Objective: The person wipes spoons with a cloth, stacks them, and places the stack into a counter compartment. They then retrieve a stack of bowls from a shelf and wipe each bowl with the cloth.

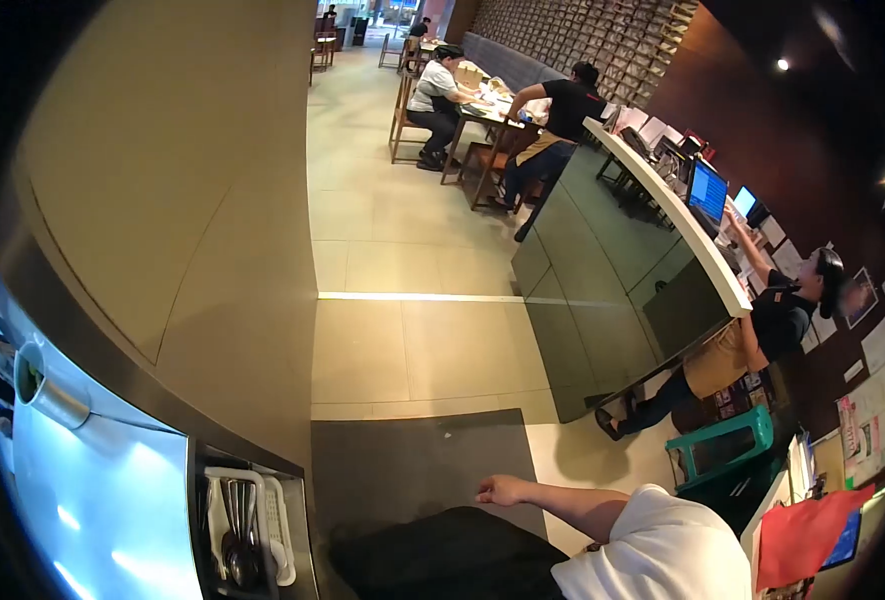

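Note:
My right hand [503, 490] hangs in front of my black apron [453, 555], at the end of a bare forearm and a white sleeve [663, 550]. Its fingers are loosely curled, and nothing shows in them. Below it lies a dark floor mat [413, 455], which the hand does not touch. My left hand is out of the picture. At the lower left, a white cutlery basket [281, 530] sits in a recess with several metal spoons [241, 550] in it.
A steel counter [123, 500] with a metal cup [48, 385] is at left, beside a wall [183, 200]. A glossy dark counter [603, 270] bears a laptop [707, 190]; a person [783, 315] reaches towards it, near a green stool [723, 445]. Two people are at a table [488, 112] farther off.

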Tool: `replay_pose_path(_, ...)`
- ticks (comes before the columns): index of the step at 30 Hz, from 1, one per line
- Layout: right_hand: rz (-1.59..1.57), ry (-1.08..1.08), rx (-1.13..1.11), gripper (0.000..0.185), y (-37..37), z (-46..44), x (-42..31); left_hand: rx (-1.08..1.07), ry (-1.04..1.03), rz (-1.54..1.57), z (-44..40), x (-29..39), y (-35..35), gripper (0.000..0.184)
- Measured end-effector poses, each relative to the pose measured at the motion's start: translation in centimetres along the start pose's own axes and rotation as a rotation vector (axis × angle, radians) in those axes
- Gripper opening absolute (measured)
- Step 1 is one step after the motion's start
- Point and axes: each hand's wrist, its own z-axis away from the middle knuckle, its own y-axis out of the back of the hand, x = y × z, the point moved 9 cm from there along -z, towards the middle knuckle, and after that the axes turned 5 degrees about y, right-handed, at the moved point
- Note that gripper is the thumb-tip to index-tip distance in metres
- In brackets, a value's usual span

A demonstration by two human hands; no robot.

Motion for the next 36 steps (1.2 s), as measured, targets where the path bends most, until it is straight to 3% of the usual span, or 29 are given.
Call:
replay_pose_path(12,0.301,-0.178,-0.158,0.046,-0.6,2.8,9.2,0.072,-0.002,-0.359,-3.1,-4.2,-4.0,0.039)
replay_pose_path(14,0.351,-0.047,-0.198,0.045,-0.4,2.3,7.7,0.076,-0.001,-0.385,-3.0,-4.7,-4.2,0.039)
replay_pose_path(21,0.283,-0.06,-0.119,0.045,0.8,0.4,6.1,0.09,-0.001,-0.453,-2.1,-5.7,-4.0,0.04)
replay_pose_path(26,0.328,0.087,-0.17,0.039,0.7,0.0,4.8,0.099,0.001,-0.494,-1.3,-6.3,-4.0,0.042)
replay_pose_path(32,0.294,0.042,-0.163,0.034,0.2,0.4,6.7,0.119,0.004,-0.544,-0.4,-6.3,-3.4,0.044)
replay_pose_path(36,0.322,0.138,-0.15,0.031,-0.9,-0.5,8.7,0.147,0.007,-0.579,0.7,-6.2,-2.3,0.046)
